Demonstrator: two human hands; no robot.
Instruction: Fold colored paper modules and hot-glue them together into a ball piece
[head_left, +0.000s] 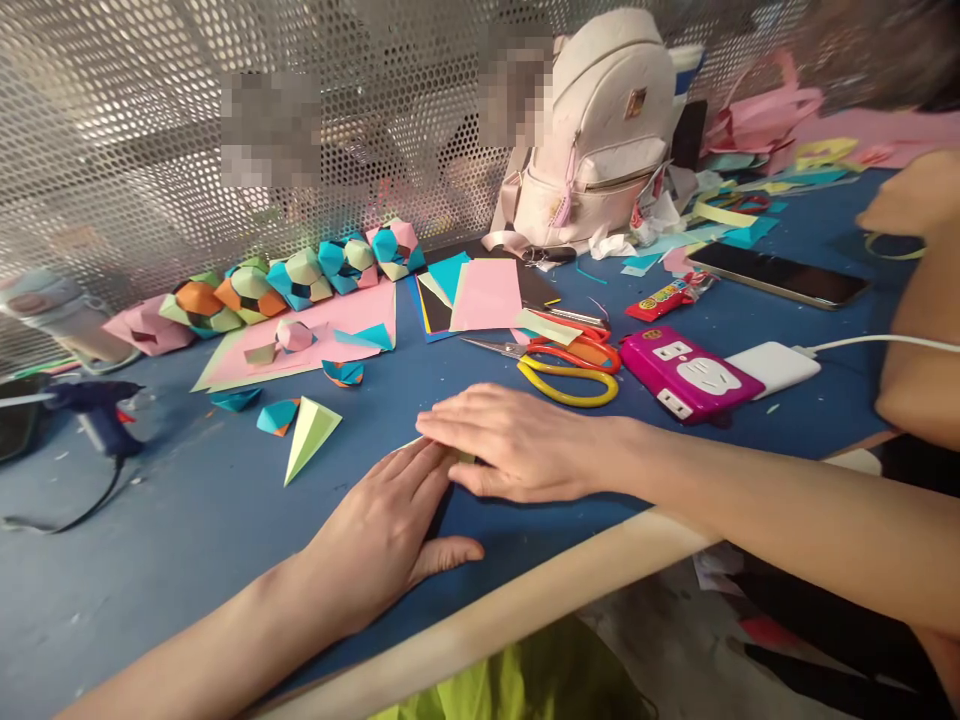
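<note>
My left hand [386, 530] lies flat on the blue table, fingers stretched out and thumb spread to the side. Across its fingertips rests my right hand [517, 445], also flat with its fingers extended. Between and under the fingers shows a small bit of pale green paper [466, 458]; most of it is hidden. To the left of the hands lies a folded light green paper triangle [309, 440], beside a small blue and orange folded piece [277, 416]. Yellow-handled scissors [568, 385] lie just beyond my right hand.
Several folded paper balls [300, 278] line the mesh wall. Paper sheets [486, 295], a purple power strip [686, 375], a phone [780, 273] and a cream backpack [607, 130] stand or lie beyond. A glue gun [101, 410] is at left; another person's arm [922, 300] at right.
</note>
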